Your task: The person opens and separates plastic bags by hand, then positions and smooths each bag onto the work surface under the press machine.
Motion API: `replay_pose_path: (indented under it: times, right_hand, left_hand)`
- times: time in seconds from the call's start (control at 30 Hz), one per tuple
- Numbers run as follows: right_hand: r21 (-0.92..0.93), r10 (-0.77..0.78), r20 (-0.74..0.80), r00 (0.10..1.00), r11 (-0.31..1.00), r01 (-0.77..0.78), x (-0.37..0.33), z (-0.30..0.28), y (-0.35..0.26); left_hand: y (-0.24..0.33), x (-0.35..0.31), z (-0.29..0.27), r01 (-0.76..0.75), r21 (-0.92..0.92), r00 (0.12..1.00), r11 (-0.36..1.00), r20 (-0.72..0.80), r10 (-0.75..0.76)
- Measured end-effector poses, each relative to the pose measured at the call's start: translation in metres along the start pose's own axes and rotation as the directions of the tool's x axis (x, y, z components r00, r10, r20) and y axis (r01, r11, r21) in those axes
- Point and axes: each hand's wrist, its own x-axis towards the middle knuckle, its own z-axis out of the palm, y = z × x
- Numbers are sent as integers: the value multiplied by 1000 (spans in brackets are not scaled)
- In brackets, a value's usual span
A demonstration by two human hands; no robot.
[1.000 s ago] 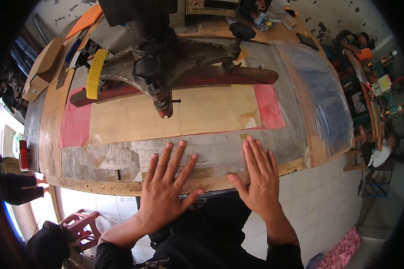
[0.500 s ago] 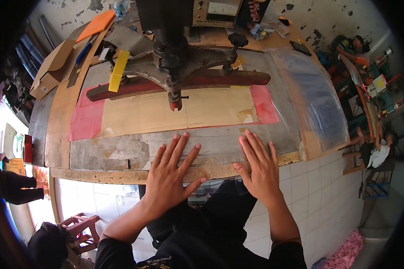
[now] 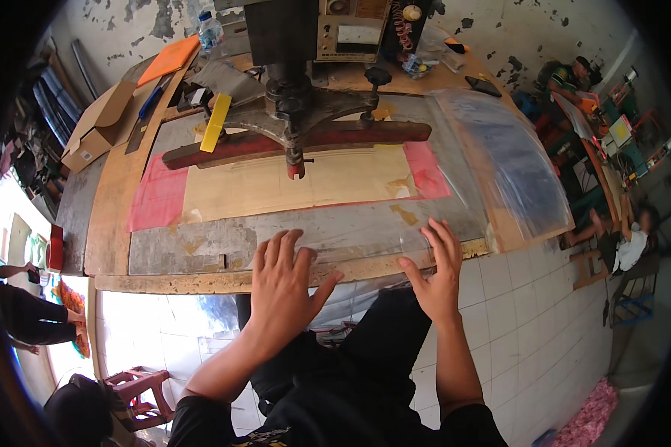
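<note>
Near the front edge of the worktable, my left hand (image 3: 283, 279) is open, its fingers a little bent and its thumb stretched out to the right. To its right, my right hand (image 3: 438, 274) is also open, thumb and fingers apart. Thin clear plastic film (image 3: 373, 249) lies between and under the fingers and hangs past the edge; its outline is hard to make out. Beyond them a tan sheet with pink-red ends (image 3: 291, 186) lies on the grey metal plate (image 3: 171, 249). Over it stands a press head (image 3: 291, 123) with a long red bar (image 3: 328, 136).
A stack of clear plastic sheets (image 3: 514, 164) lies at the right. A cardboard box (image 3: 101, 130), a blue-handled knife (image 3: 150, 102) and an orange folder (image 3: 169, 59) are at the left. A control box (image 3: 350, 33) stands behind. Other people sit at the right; another stands far left.
Both hands have lifted from lying flat on the plate and drawn back toward the table's edge, the left one's fingers now bent. The view has shifted slightly.
</note>
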Motion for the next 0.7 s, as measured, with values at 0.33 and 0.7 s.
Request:
replay_pose_path:
  times: [0.33,0.7]
  right_hand:
    - [721,292,105,951,637,-275,-5,-1,-27]
    - [428,57,553,831,837,-342,23,-86,-1]
  left_hand:
    - [49,54,-8,-296,-527,955,797,-136,264]
    - [-25,39,-47,141,-845,976,516,30,-218]
